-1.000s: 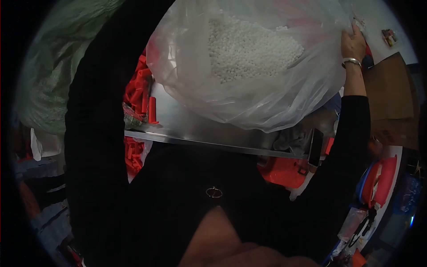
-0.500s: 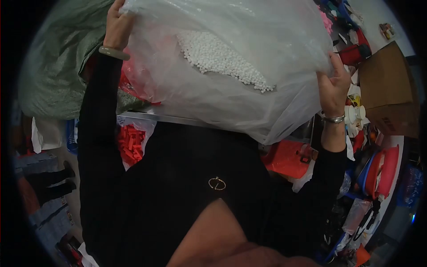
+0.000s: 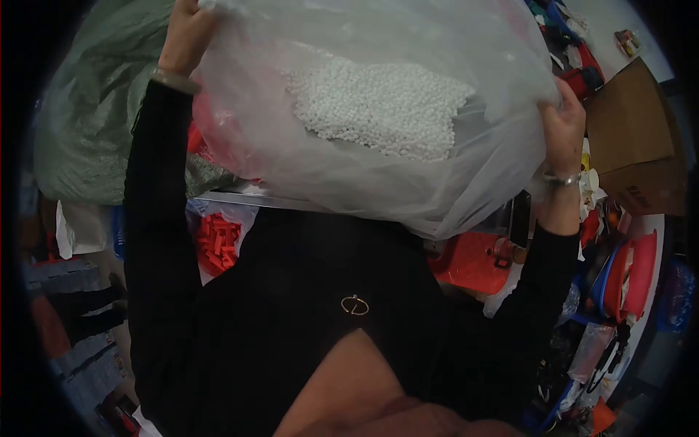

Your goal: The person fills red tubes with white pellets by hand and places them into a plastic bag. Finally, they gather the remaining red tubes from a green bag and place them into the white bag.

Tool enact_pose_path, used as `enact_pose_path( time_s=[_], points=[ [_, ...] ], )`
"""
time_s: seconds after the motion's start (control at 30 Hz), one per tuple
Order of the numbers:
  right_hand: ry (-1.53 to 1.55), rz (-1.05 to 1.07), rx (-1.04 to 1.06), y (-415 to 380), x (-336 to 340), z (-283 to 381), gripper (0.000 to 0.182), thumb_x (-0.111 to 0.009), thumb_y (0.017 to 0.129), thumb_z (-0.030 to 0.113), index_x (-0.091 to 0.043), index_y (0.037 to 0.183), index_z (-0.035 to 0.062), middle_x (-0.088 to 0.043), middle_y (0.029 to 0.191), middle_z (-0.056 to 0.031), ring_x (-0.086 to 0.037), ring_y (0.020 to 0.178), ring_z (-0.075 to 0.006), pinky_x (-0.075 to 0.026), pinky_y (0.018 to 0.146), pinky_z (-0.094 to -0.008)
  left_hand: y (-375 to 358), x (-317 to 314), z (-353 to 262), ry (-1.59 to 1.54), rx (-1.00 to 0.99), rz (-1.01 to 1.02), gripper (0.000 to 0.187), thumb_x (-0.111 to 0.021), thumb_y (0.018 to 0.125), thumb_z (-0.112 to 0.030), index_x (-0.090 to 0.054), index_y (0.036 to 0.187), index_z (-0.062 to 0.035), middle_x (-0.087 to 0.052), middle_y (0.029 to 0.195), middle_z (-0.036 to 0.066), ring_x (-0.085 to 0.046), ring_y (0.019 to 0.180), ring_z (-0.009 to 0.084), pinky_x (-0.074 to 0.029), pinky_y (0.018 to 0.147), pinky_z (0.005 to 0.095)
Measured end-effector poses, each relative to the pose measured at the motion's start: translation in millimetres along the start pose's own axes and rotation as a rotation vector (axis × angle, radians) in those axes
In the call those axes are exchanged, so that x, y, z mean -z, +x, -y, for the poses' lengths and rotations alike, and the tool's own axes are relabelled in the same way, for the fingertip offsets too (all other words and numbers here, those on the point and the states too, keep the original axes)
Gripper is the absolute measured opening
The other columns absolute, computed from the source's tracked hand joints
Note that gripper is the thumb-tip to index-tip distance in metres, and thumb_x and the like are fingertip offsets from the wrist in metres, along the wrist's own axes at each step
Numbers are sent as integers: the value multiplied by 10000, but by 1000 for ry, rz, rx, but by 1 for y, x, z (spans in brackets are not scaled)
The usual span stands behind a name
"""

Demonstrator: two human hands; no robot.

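A large translucent plastic bag (image 3: 349, 182) spreads across the top middle of the view, with many small white pellets (image 3: 386, 105) inside it. At the upper left, my left hand (image 3: 187, 36) grips the bag's edge, its fingertips partly cut off by the frame's top. On the right side my right hand (image 3: 563, 127) is closed on the other edge, thumb and fingers pinching the film. The pellets lie between my two hands in a broad patch.
A green woven sack (image 3: 91, 124) bulges at the left. Red pieces (image 3: 216, 244) lie in a bag below it. To the right are a red container (image 3: 473, 262), a cardboard box (image 3: 633, 138) and pink and red basins (image 3: 641, 273). Another person's legs (image 3: 91, 309) show at lower left.
The white pellets have spread into a wider, fuller patch towards the right. My right hand has moved slightly right and down with the bag's edge; my left hand has shifted slightly left.
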State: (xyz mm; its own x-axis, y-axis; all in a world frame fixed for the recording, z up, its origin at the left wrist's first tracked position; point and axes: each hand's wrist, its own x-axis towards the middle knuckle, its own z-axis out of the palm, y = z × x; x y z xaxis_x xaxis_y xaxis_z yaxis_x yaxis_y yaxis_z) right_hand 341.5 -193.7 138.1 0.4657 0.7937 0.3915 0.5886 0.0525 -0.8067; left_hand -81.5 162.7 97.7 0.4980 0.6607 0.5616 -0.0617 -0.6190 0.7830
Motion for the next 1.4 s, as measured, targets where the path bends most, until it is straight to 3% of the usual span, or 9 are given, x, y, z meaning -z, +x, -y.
enact_pose_path(
  time_s=[0.17, 0.27, 0.37, 0.43, 0.57, 1.03, 1.13, 1.27, 1.4],
  points=[
    [-392, -48, 61, 87, -9, -58, 387, -636, 764, 147, -620, 1121, 0, -674, 991, -159, -630, 895, -207, -486, 802, -304, 76, -33, 52, 234, -22, 48, 463, -583, 898, -143, -469, 1342, -71, -590, 1222, 94, -599, 1066, 212, -491, 882, 323],
    [-787, -158, 154, 105, -27, -67, 588, -700, 719, 235, -541, 1257, 59, -615, 1136, -215, -616, 964, -321, -468, 866, -412, 87, -81, 45, 371, -35, 84, 463, -582, 899, -150, -470, 1342, -78, -589, 1225, 99, -600, 1066, 220, -491, 885, 326],
    [-1240, -144, -53, 99, -57, -37, 813, -744, 706, 297, -371, 1402, 104, -484, 1319, -218, -514, 1155, -381, -382, 974, -498, 84, -119, 26, 512, -55, 107, 462, -581, 900, -156, -472, 1343, -84, -587, 1229, 104, -600, 1067, 228, -490, 887, 329],
    [-1270, -219, 494, 84, -73, -20, 1024, -782, 672, 320, -164, 1479, 198, -248, 1471, -186, -282, 1348, -373, -274, 1069, -510, 45, -148, -12, 606, -67, 119, 461, -580, 901, -161, -472, 1343, -88, -586, 1231, 107, -601, 1068, 233, -490, 889, 332],
    [-904, -65, 809, 68, -102, 5, 1021, -781, 685, 360, -163, 1488, 239, -241, 1465, -179, -183, 1396, -347, -193, 1108, -514, 12, -174, -31, 783, -83, 166, 460, -579, 902, -169, -474, 1344, -97, -584, 1235, 114, -601, 1069, 243, -489, 892, 336],
    [-1582, 238, 215, 166, -133, -133, 742, -660, 820, 377, -279, 1448, 277, -414, 1386, -214, -369, 1306, -386, -208, 1095, -518, 90, -177, 96, 1431, -80, 337, 457, -575, 906, -201, -480, 1347, -127, -575, 1251, 137, -604, 1073, 280, -486, 904, 352],
    [-1322, 409, -23, 173, -140, -171, 656, -598, 861, 372, -314, 1439, 246, -518, 1309, -207, -474, 1242, -344, -218, 1093, -519, 93, -177, 129, 1148, 219, 442, 426, -564, 909, -234, -514, 1326, -158, -580, 1228, 190, -598, 1068, 343, -473, 927, 365],
    [-987, 388, -132, 188, -144, -201, 502, -538, 885, 318, -449, 1358, 175, -613, 1183, -199, -579, 1119, -317, -373, 1005, -429, 108, -170, 169, 1035, 281, 513, 410, -536, 935, -282, -497, 1314, -131, -612, 1176, 152, -612, 1061, 288, -499, 889, 375],
    [-512, 465, -211, 205, -136, -196, 413, -535, 875, 310, -597, 1201, 65, -654, 1106, -169, -623, 1018, -285, -473, 851, -348, 117, -143, 188, 420, 706, 300, 371, -547, 939, -246, -554, 1266, -71, -637, 1143, 129, -620, 1026, 245, -490, 893, 334]
  ],
)
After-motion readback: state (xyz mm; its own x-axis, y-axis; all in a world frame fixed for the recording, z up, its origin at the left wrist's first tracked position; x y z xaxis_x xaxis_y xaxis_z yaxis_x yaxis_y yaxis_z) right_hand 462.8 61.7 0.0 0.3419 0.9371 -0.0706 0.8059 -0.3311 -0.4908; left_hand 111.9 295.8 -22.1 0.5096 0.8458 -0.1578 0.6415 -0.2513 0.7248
